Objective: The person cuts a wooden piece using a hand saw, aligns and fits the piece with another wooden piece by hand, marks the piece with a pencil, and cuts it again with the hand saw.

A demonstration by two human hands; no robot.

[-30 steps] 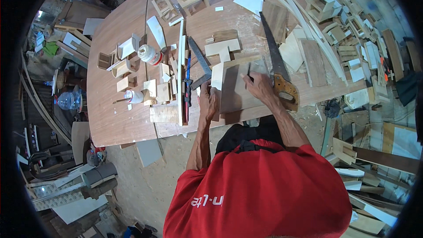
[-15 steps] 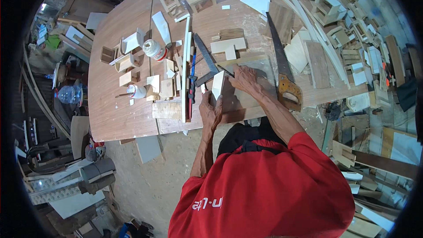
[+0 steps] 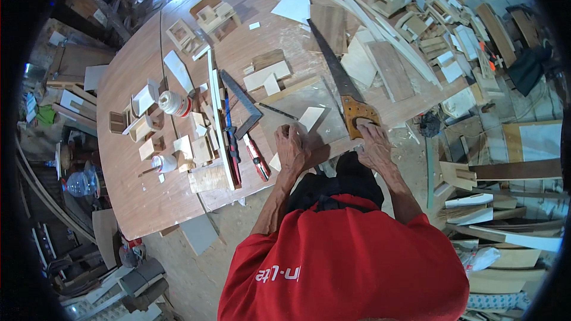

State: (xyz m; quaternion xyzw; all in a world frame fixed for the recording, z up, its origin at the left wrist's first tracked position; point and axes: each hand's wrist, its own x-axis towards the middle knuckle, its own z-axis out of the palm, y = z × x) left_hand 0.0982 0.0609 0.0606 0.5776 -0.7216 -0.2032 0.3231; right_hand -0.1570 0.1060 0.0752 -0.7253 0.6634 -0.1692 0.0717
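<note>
My left hand (image 3: 291,147) rests on the board at the table's front edge. Its fingers are curled down over a pale wooden strip (image 3: 311,118), whose upper end shows past them. My right hand (image 3: 376,147) is closed at the wooden handle of a handsaw (image 3: 336,63); the saw lies with its dark blade pointing away from me. A dark pencil (image 3: 278,111) lies just beyond my left hand. Left of it are a try square (image 3: 253,120) and a red utility knife (image 3: 256,157).
White containers (image 3: 175,103) and small wooden parts (image 3: 183,151) crowd the left of the table (image 3: 134,196). Long strips (image 3: 389,31) and boards (image 3: 389,70) lie at the right. A toy-like wooden model (image 3: 213,13) stands at the back. Scrap wood fills the right side.
My left hand has lowered the wooden piece to the board. My right hand has left the pencil and moved right to the saw handle. The view has shifted.
</note>
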